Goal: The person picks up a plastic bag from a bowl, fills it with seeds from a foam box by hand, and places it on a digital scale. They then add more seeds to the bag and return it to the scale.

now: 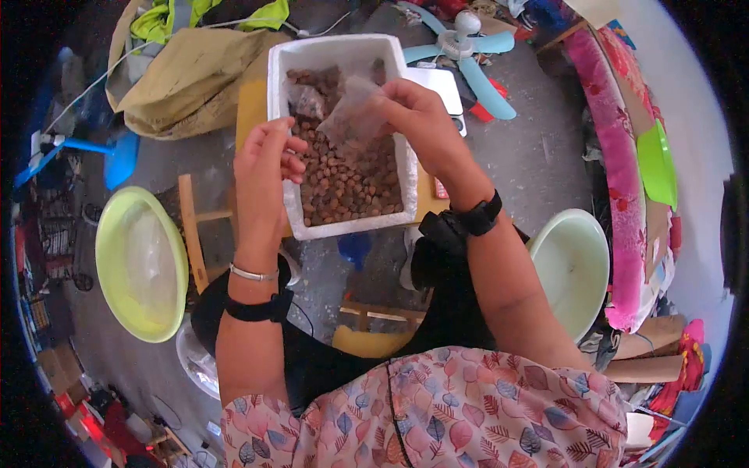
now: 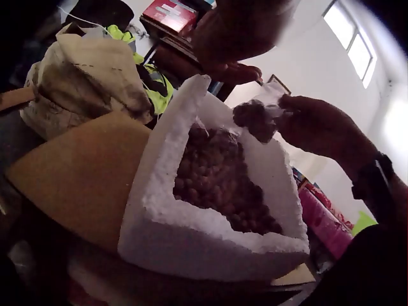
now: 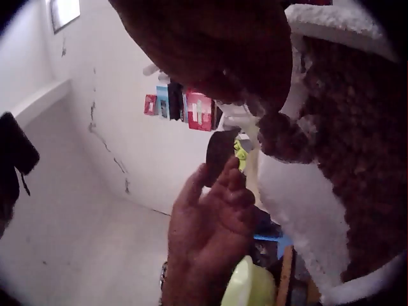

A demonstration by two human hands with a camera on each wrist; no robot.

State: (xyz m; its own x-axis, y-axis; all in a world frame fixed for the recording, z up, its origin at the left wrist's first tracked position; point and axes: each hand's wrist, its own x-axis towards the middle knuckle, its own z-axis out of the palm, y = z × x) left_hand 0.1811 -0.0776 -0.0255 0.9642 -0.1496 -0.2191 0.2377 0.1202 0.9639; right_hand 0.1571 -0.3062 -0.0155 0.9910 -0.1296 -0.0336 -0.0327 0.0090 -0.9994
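A white foam box (image 1: 355, 226) holds a layer of brown nuts or large seeds (image 1: 343, 183). My right hand (image 1: 425, 117) pinches a clear plastic bag (image 1: 355, 109) over the box. In the left wrist view, a clump of brown nuts (image 2: 255, 121) sits in the bag's low end, above the box. Near the box's left rim is my left hand (image 1: 269, 160), its fingers loosely bent with nothing between them. The right wrist view shows that left hand (image 3: 210, 229) palm up beside the bag.
The box stands on a yellowish board (image 1: 251, 105). A yellow-green basin (image 1: 140, 265) is at left, a pale basin (image 1: 573, 269) at right. Beyond the box lie a large tan sack (image 1: 195, 82), a white scale-like device (image 1: 437, 86) and a blue-bladed fan (image 1: 460, 47).
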